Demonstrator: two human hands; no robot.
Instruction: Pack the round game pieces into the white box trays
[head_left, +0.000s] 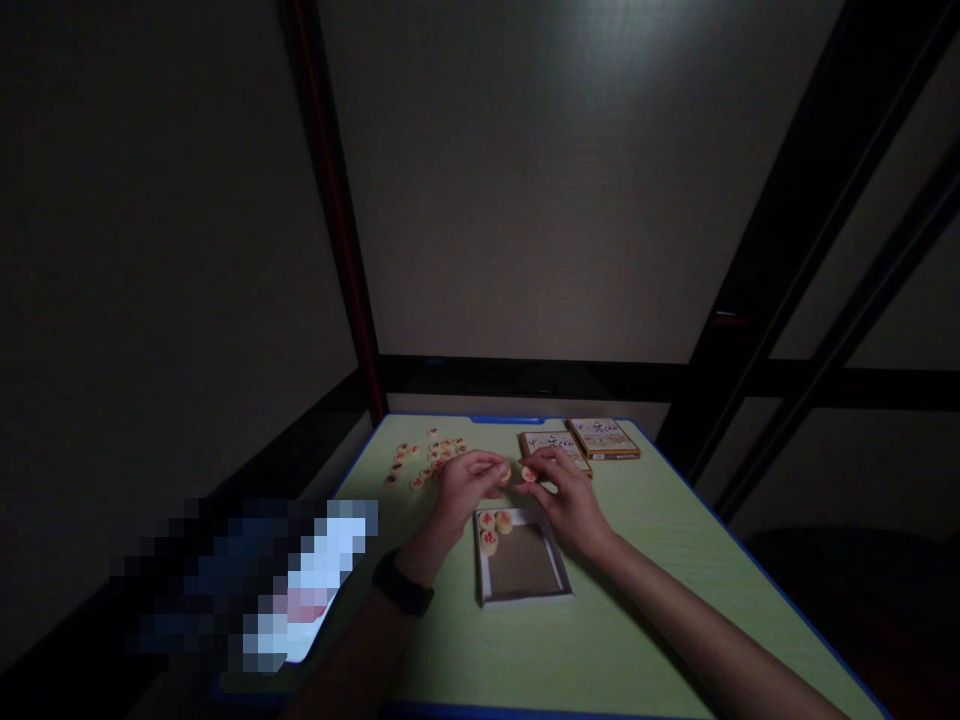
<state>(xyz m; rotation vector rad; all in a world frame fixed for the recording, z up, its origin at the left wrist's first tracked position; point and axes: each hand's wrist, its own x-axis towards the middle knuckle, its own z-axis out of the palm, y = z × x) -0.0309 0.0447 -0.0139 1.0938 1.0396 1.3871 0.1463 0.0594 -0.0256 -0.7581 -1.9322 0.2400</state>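
My left hand pinches a round wooden xiangqi piece between thumb and fingertips. Close beside it, my right hand grips another xiangqi piece, its red-marked face showing. Both hands hover just beyond the far edge of a shallow white open box. In that box's far left corner lie a few pieces with red characters. More loose xiangqi pieces are scattered on the table to the left of my left hand, some partly hidden behind it.
Two printed flat boxes lie at the back right of the green table with its blue edge. A bright, pixelated screen-like object is at the left edge. Walls stand behind and to the left.
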